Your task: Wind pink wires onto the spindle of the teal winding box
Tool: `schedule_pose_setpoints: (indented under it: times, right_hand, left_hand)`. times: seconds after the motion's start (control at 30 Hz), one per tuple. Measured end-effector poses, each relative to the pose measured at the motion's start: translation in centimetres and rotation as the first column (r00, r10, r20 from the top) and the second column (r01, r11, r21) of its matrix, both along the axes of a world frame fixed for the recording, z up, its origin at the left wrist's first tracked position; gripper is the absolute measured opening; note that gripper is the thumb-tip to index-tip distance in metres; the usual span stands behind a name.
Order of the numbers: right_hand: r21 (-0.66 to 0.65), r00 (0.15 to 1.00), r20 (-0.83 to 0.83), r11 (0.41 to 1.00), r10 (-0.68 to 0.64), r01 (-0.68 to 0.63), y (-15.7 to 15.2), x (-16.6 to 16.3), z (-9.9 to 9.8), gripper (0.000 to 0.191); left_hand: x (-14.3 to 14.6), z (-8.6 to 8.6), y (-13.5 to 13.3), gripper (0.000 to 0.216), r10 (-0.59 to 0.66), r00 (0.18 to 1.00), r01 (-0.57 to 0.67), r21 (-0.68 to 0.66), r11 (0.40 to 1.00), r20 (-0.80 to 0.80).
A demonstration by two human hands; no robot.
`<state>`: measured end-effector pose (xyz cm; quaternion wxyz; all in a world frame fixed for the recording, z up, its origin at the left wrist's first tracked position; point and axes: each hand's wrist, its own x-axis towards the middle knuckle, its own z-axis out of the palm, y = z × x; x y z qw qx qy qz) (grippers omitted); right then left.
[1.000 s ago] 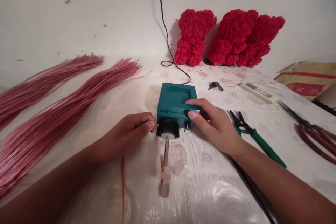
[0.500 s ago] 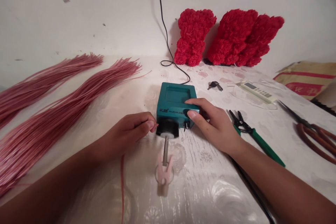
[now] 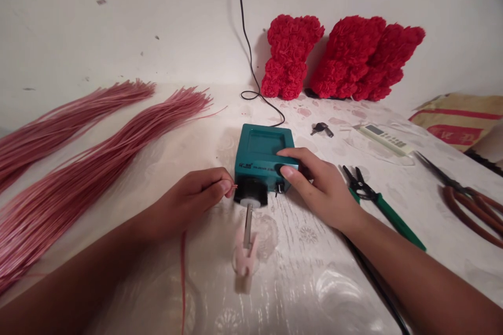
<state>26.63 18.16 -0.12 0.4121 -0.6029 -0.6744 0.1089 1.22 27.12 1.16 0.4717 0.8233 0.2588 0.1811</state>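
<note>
My left hand [image 3: 202, 188] is closed in a pinch on the end of a thin pink wire [image 3: 234, 186], right beside the black wheel [image 3: 251, 192] on the front of a small teal motor box [image 3: 264, 142]. A length of that pink strand hangs below my wrist. My right hand [image 3: 318, 183] grips the right side of the box, thumb on its front face and fingers over the top edge. From the wheel a metal rod [image 3: 248, 225] points towards me, and a pale pink clothespin [image 3: 245, 256] sits at its end, slightly blurred.
Two bundles of pink wires [image 3: 118, 159] lie at left. Red rose bears [image 3: 291, 55] lean against the wall. A black cord [image 3: 248, 42] runs to the box. Right of my hand are keys [image 3: 322, 129], a remote [image 3: 385, 138], green-handled pliers [image 3: 387, 212] and scissors [image 3: 467, 204].
The pink clothespin has turned on the rod and now shows a narrower side. Both hands and the teal motor box stay where they were.
</note>
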Motion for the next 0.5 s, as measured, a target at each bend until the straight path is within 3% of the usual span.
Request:
schedule_pose_setpoints:
  times: [0.5]
  right_hand:
    - [0.001,1.000,-0.004,1.000,0.008,-0.008,-0.09,0.09,-0.10,0.028]
  left_hand:
    - [0.16,0.25,-0.30,0.035,0.033,0.999,-0.034,0.013,0.999,0.039]
